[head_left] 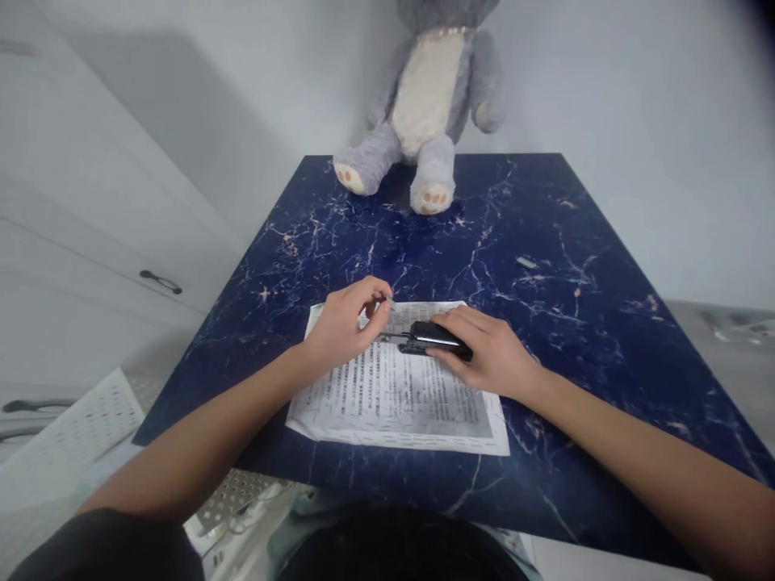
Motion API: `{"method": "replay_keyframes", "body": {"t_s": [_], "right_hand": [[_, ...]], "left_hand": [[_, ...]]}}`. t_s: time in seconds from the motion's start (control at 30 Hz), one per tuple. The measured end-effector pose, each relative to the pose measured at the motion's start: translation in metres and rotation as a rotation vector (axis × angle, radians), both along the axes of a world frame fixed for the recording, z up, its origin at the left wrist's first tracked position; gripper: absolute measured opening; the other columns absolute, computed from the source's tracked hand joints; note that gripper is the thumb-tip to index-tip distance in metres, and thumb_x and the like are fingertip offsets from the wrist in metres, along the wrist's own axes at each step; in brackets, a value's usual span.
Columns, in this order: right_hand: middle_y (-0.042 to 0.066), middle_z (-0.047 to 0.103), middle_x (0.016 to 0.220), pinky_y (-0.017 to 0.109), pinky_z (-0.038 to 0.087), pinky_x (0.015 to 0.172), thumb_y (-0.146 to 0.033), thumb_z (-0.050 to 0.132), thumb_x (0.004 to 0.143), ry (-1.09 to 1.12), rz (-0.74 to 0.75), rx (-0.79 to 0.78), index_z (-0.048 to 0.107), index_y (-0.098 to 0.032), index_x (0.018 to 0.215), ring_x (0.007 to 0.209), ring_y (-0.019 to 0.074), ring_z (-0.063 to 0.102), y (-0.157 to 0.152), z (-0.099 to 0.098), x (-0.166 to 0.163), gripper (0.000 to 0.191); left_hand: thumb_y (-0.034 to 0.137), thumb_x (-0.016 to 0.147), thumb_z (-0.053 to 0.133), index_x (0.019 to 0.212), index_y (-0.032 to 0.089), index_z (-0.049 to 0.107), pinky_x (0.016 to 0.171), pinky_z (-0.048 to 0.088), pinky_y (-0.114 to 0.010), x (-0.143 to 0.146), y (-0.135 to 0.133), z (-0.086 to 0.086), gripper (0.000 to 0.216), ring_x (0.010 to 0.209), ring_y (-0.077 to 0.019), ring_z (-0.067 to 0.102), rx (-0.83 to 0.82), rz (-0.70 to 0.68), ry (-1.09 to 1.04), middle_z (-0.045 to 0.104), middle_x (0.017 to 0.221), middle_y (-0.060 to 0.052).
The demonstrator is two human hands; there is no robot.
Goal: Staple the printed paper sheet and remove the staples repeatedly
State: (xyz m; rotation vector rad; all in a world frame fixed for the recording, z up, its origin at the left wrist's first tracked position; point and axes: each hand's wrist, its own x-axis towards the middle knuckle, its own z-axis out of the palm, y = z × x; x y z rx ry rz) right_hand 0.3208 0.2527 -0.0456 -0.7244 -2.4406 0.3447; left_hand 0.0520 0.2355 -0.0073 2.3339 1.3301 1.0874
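We note R hand (493, 355) clamped on stapler (433, 339), L hand (345, 323) pinching paper (393, 387) w/ fingertips, near counter (545, 242) edge.

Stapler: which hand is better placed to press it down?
Right. The right hand already lies over the stapler on the paper; the left hand pinches something small near its open front.

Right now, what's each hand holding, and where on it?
The right hand grips a black stapler over its rear body, on the printed paper sheets. The left hand pinches something small at its fingertips; too small to identify.
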Motion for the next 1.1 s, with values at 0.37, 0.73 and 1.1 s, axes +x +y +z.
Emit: {"method": "replay_keyframes", "body": {"t_s": [0.37,0.73,1.1], "right_hand": [[0.008,0.07,0.097,0.038,0.056,0.07,-0.03,0.062,0.098,0.053,-0.097,-0.002,0.064,-0.018,0.118,0.083,0.023,0.066,0.004,0.001,0.004,0.024],[0.007,0.07,0.093,0.038,0.056,0.071,-0.029,0.062,0.098,0.043,-0.091,-0.015,0.064,-0.021,0.121,0.082,0.0228,0.066,0.005,0.001,0.007,0.025],[0.007,0.07,0.093,0.039,0.057,0.071,-0.029,0.063,0.098,0.026,-0.096,-0.02,0.062,-0.022,0.124,0.081,0.0232,0.066,0.004,-0.001,0.009,0.027]], "left_hand": [[0.006,0.094,0.053,0.107,0.021,0.075,0.081,0.058,-0.033,0.003,0.003,-0.013,0.029,0.092,-0.0169,0.068,-0.057,0.011,-0.013,0.073,0.103,-0.005],[-0.009,0.089,0.04,0.14,0.031,0.06,0.108,0.047,-0.046,-0.019,0.028,-0.028,0.068,0.133,-0.0224,0.055,-0.102,-0.278,0.312,0.059,0.147,-0.004],[0.003,0.096,0.051,0.125,0.029,0.067,0.101,0.046,-0.042,-0.019,0.03,-0.028,0.042,0.121,-0.022,0.063,-0.066,-0.282,0.384,0.07,0.131,-0.003]]}}
